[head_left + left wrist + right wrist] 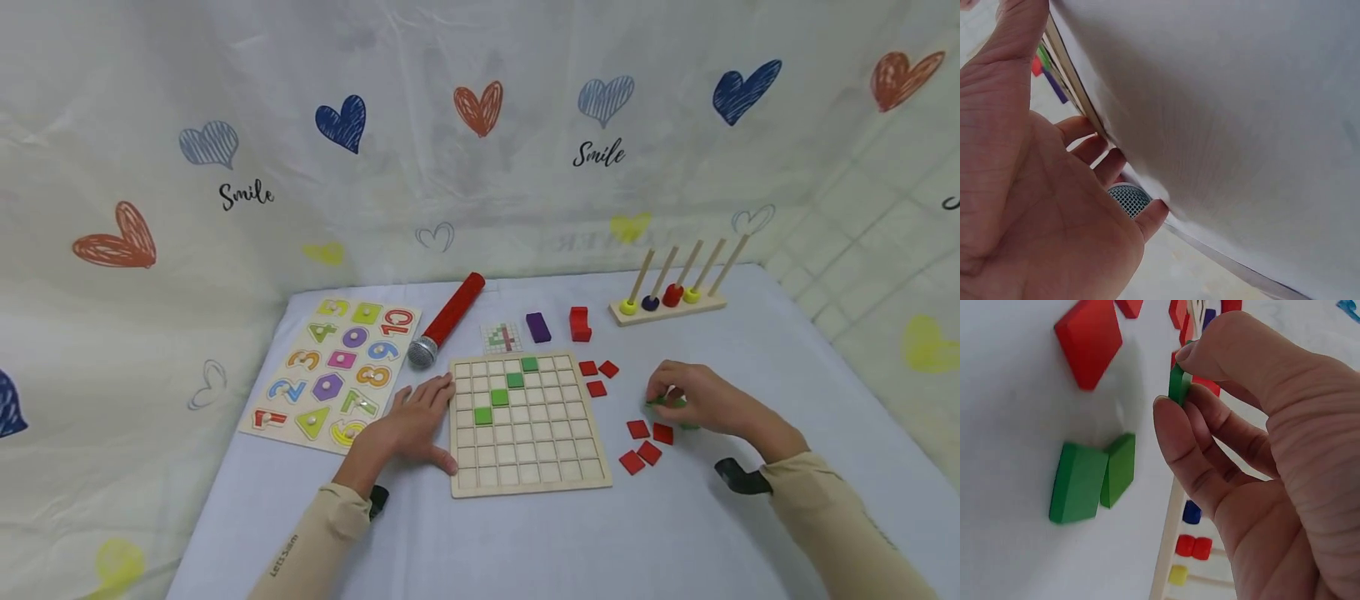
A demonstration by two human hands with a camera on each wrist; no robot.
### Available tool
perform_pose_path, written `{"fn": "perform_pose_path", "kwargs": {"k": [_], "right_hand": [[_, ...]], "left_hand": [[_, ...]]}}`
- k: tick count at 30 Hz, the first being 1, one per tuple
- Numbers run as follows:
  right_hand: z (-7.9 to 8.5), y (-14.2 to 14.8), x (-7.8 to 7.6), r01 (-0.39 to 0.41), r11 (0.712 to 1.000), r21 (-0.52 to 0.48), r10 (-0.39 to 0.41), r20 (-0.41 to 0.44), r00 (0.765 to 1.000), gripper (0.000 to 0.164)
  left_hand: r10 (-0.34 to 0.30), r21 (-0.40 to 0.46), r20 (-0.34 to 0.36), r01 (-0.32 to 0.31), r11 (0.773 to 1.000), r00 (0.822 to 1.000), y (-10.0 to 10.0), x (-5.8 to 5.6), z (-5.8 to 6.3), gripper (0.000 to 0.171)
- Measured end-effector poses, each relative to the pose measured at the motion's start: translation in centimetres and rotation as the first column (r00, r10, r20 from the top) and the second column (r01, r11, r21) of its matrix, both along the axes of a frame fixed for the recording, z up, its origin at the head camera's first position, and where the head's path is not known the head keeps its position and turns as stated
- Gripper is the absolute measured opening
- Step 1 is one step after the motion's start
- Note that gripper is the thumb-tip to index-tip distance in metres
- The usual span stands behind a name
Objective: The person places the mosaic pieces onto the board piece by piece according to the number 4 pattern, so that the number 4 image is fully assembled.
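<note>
R hand (701, 400) w/ green tile (1179, 383) pinched, L hand (415, 423) spread, touching grid brd (528, 432) on L side

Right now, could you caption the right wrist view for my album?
Right hand pinches a green tile near two green ones.

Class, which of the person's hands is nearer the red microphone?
Left. The left hand is just below the red microphone in the head view, touching the grid board; the right hand is farther, to the microphone's right, pinching a green tile.
</note>
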State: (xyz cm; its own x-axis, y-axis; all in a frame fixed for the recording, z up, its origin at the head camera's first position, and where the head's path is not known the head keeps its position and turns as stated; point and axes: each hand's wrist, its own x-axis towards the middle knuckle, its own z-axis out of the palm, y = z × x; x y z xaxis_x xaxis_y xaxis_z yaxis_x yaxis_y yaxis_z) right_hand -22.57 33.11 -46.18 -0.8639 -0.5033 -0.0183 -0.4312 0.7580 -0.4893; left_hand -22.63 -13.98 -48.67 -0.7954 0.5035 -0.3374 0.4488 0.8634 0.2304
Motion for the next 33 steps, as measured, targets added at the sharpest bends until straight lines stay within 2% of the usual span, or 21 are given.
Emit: {"fn": "perform_pose_path", "kwargs": {"k": [12, 18, 24, 33], "right_hand": [[-0.5, -4.4, 0.4, -0.136, 0.989, -0.065, 0.137, 0.011, 0.990, 0.019], [-0.8, -7.6, 0.3, -0.255, 0.963, -0.083, 0.250, -0.068, 0.966, 0.017], [-1.0, -11.9, 0.5, -0.342, 0.934, -0.107, 0.336, -0.073, 0.939, 0.012], [-1.2, -17.6, 1.1, -0.412, 0.906, -0.096, 0.394, -0.163, 0.904, 0.009]], "left_hand": [[0.009, -0.023, 0.010, -0.009, 1.000, 1.000, 0.4, 0.3, 0.4, 0.128], [0.015, -0.022, 0.012, -0.015, 1.000, 1.000, 0.5, 0.2, 0.3, 0.128], [0.021, -0.014, 0.010, -0.021, 1.000, 1.000, 0.5, 0.2, 0.3, 0.128], [0.028, -0.003, 0.016, -0.028, 1.000, 0.999, 0.6, 0.3, 0.5, 0.129]]}}
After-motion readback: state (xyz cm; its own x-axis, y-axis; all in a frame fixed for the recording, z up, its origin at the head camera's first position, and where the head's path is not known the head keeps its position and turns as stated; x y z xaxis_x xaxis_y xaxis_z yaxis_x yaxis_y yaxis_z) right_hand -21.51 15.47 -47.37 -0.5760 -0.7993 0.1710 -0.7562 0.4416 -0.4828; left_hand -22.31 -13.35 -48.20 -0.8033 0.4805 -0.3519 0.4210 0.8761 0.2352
